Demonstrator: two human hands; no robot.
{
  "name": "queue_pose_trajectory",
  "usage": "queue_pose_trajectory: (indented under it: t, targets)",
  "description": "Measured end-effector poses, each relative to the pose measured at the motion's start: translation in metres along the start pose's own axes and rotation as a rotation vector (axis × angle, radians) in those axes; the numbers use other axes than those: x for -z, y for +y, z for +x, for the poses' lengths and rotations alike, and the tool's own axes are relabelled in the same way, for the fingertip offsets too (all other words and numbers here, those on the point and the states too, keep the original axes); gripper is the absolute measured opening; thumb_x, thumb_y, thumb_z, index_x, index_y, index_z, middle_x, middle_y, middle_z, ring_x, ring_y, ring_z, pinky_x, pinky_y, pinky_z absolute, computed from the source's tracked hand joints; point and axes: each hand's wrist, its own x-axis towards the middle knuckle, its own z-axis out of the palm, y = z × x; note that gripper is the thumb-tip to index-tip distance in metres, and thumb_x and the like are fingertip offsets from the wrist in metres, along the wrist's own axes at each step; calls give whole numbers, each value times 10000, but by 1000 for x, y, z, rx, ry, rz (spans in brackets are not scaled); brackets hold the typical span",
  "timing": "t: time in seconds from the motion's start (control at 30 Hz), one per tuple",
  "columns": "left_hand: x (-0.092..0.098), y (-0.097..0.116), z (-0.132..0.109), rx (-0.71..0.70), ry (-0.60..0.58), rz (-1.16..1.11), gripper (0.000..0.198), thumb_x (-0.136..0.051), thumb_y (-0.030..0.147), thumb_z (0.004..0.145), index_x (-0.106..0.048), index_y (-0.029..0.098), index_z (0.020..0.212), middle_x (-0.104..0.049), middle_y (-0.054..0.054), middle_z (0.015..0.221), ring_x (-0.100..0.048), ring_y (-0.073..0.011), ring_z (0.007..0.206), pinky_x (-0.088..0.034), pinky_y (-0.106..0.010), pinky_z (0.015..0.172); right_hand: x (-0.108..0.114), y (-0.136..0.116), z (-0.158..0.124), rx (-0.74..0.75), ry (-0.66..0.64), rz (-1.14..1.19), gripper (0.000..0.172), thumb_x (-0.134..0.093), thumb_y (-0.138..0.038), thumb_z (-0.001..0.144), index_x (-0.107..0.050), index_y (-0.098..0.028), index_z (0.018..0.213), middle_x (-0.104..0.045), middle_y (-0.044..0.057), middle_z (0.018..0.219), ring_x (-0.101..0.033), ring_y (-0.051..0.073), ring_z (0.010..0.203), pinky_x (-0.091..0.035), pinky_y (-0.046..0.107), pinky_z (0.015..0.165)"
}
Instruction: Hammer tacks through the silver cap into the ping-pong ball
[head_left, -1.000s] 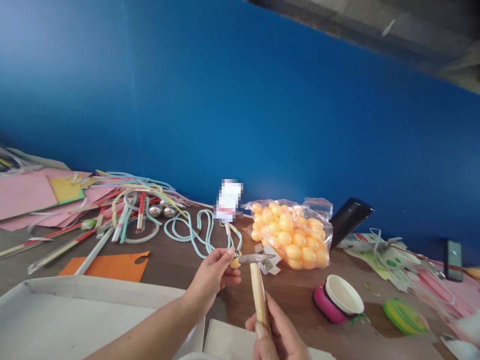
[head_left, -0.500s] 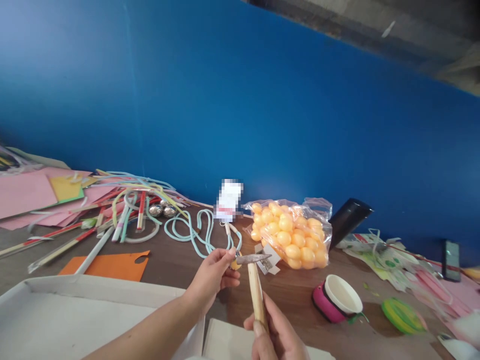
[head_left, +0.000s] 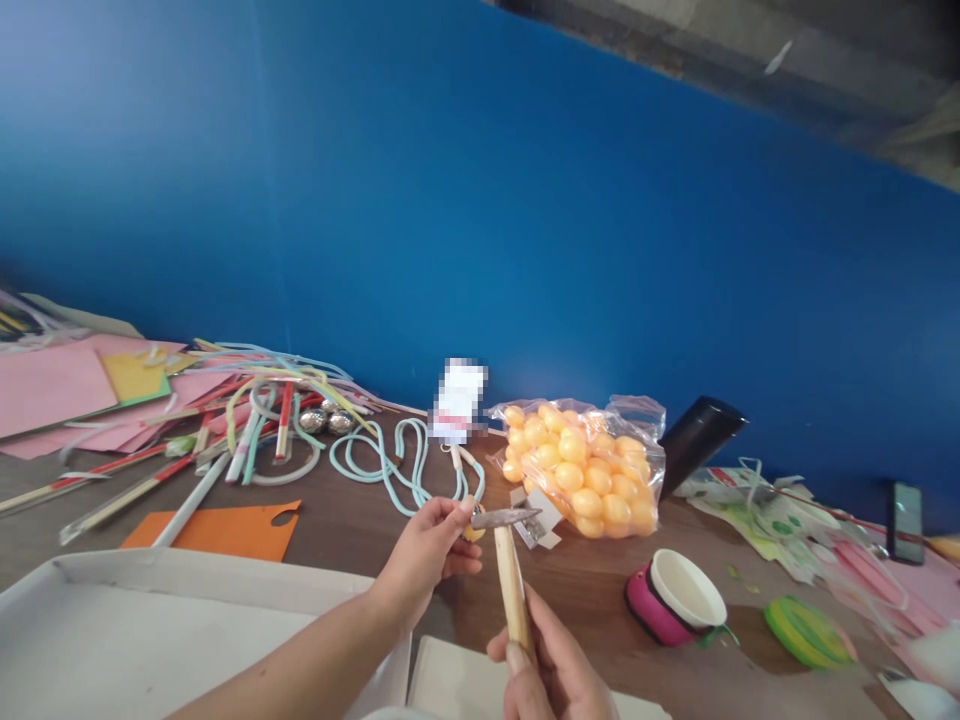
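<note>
My right hand is wrapped round the wooden handle of a hammer, held upright with its metal head at the top. Between the thumb and fingers of my left hand is a small yellow ball, partly covered by the fingertips and the hammer head. The head's left end is right at the ball; whether they touch I cannot tell. Just behind the hammer head lies a small opened box with small metal pieces. A clear bag of orange-yellow balls rests beyond it.
A white tray stands at front left, near an orange sheet. Coloured cords, sticks and silver balls crowd the left. A badge on a light-blue lanyard leans at the blue wall. On the right are a pink-and-white cup and a phone.
Hardly anything differs. Both hands, the hammer and the yellow ball keep nearly the same positions, with only a very slight shift.
</note>
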Motion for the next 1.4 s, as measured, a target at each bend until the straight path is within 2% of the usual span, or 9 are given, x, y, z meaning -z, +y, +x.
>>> queue_pose_trajectory:
  t: [0.23, 0.37, 0.57, 1.03, 1.4]
  targets:
    - [0, 0, 1, -11, 32, 1, 347, -691, 442, 651, -530, 157, 766, -551, 21, 623, -568, -87, 509, -516, -213, 475, 4, -4, 1, -9, -16, 29, 619, -552, -552, 742, -544, -149, 1212, -672, 47, 661, -464, 56, 266, -367, 137, 261]
    - [1, -1, 1, -22, 20, 12, 346, -674, 452, 667, -525, 159, 776, -539, 28, 616, -567, -86, 515, -521, -215, 486, 4, -2, 1, -11, -43, 19, 637, -537, -563, 748, -534, -135, 1221, -669, 49, 650, -456, 55, 260, -359, 136, 253]
    - [1, -3, 1, -23, 4, 12, 353, -677, 455, 663, -539, 155, 787, -556, 13, 650, -571, -88, 521, -523, -218, 485, 3, -3, 1, -35, -13, 43, 659, -561, -575, 722, -541, -139, 1216, -674, 55, 666, -456, 60, 255, -359, 148, 243]
    - [-1, 1, -2, 1, 7, 39, 345, -668, 450, 675, -525, 156, 786, -545, 21, 642, -559, -82, 518, -517, -213, 486, 5, -8, 1, -21, -27, 50, 604, -558, -529, 751, -532, -149, 1220, -680, 52, 688, -470, 48, 267, -364, 123, 262]
    - [0, -1, 0, -10, 0, 46, 355, -651, 468, 685, -511, 155, 777, -534, 23, 642, -558, -81, 522, -517, -212, 487, 6, -9, 2, -40, -35, 51, 634, -568, -555, 731, -540, -150, 1218, -681, 62, 697, -477, 56, 264, -364, 137, 252]
